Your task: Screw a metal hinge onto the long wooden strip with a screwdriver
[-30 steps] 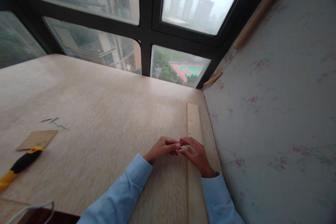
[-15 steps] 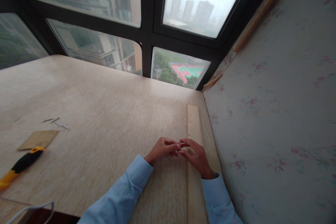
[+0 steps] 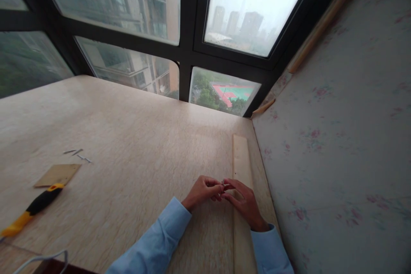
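Observation:
My left hand [image 3: 205,190] and my right hand [image 3: 243,201] meet fingertip to fingertip over the left edge of a pale wooden board [image 3: 241,158]. Both are closed in a pinch around something small, of which only a greyish bit shows between the fingers; its kind cannot be made out. The board lies lengthwise close to the wall and has a small dark hole or mark just beyond my hands. My right forearm crosses above its near part and hides some of it.
Several thin metal nails or screws [image 3: 77,154] lie at the left, beyond a small tan wooden plate [image 3: 59,175] and a yellow-and-black tool handle [image 3: 40,205]. A white cable [image 3: 45,258] curves at the lower left. The papered wall [image 3: 321,150] bounds the right, windows the far side.
The whole view has shifted slightly, so everything sits lower and further right. My hands keep nearly the same pinch above the board.

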